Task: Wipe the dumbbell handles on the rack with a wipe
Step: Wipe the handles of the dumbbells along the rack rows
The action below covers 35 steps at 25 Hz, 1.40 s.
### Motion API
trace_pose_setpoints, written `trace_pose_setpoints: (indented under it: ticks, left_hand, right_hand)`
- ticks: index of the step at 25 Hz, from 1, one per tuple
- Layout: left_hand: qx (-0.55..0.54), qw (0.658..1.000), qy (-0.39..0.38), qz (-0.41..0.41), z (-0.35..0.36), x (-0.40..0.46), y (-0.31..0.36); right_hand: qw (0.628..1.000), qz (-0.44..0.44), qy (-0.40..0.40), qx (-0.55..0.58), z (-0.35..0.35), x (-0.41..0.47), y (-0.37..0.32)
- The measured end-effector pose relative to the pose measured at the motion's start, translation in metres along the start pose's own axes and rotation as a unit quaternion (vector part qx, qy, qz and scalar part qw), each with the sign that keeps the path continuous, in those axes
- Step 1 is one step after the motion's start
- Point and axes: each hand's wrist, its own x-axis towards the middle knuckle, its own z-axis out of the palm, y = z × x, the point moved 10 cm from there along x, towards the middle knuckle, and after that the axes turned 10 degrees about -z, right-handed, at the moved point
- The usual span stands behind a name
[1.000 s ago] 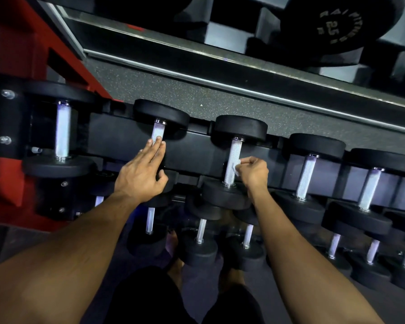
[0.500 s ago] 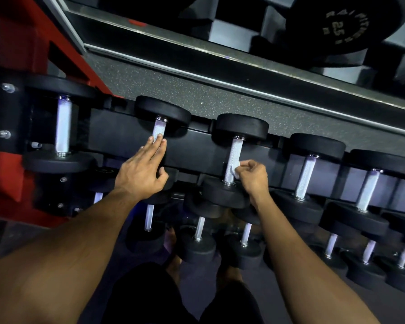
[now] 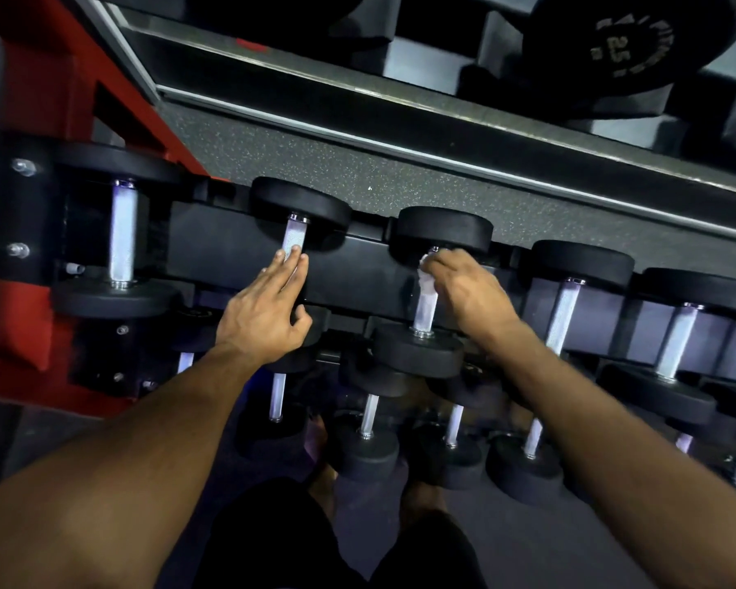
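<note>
The right hand [image 3: 464,291] gripped a crumpled white wipe [image 3: 426,282] against the handle [image 3: 425,310] of the third dumbbell along the top tier of the black rack [image 3: 358,269], its fingers curled round the wipe near the handle's far end, just under the far weight head [image 3: 445,229]. The lower stretch of that handle showed bare and pale down to the near head [image 3: 417,350]. The left hand [image 3: 268,312] lay flat on the neighbouring dumbbell to the left, fingers [image 3: 292,261] straight and resting along its handle [image 3: 294,235], thumb tucked toward the rack rail; it held nothing. Further left a larger dumbbell [image 3: 122,231] sat at the end of the rack beside a red frame [image 3: 60,78]. More dumbbells ran off to the right on the same tier, and a lower tier of smaller ones [image 3: 366,418] lay beneath the forearms, though that row was dim and partly blurred, so their exact seating was hard to make out. Behind the rack lay speckled grey flooring [image 3: 315,159], and at upper right a black weight plate [image 3: 625,40].
</note>
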Motion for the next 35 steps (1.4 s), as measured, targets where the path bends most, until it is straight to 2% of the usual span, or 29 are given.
trace_pose_setpoints:
  ticks: [3, 8, 13, 16, 18, 23, 26, 27, 30, 32, 35]
  left_hand:
    - [-0.003, 1.000, 0.001, 0.001, 0.000, 0.001, -0.001]
    - [-0.009, 1.000, 0.006, 0.002, -0.001, 0.000, -0.001]
    - [-0.017, 1.000, 0.005, 0.005, 0.000, 0.000, -0.003]
    - [-0.016, 1.000, -0.001, 0.003, 0.001, 0.001, -0.004]
    - [-0.016, 1.000, -0.004, 0.003, 0.002, 0.001, -0.004]
    - [-0.023, 1.000, -0.006, 0.004, 0.003, 0.001, -0.006]
    - [-0.025, 1.000, -0.002, 0.006, 0.001, 0.001, -0.005]
    - [-0.026, 1.000, -0.001, 0.006, 0.001, 0.001, -0.006]
    - [-0.026, 1.000, -0.005, 0.008, 0.001, 0.000, -0.005]
    - [-0.025, 1.000, -0.008, 0.010, 0.002, 0.002, -0.005]
    - [-0.028, 0.999, -0.016, 0.007, 0.002, 0.000, -0.006]
  right_hand:
    - [0.975, -0.138, -0.101, -0.139, 0.026, 0.022, -0.015]
    - [0.924, -0.195, -0.189, -0.269, 0.054, 0.026, -0.020]
    - [0.873, -0.296, -0.302, -0.242, 0.100, -0.007, -0.052]
    - [0.866, -0.327, -0.307, -0.221, 0.101, -0.010, -0.060]
    - [0.872, -0.323, -0.277, -0.240, 0.086, 0.000, -0.055]
    - [0.921, -0.197, -0.236, -0.241, 0.054, 0.029, -0.022]
    - [0.922, -0.191, -0.227, -0.247, 0.057, 0.028, -0.028]
    - [0.917, -0.197, -0.248, -0.242, 0.063, 0.025, -0.033]
    - [0.882, -0.203, -0.380, -0.189, 0.089, -0.002, -0.049]
    - [0.880, -0.221, -0.377, -0.185, 0.083, -0.006, -0.062]
    - [0.907, -0.192, -0.350, -0.136, 0.071, -0.002, -0.053]
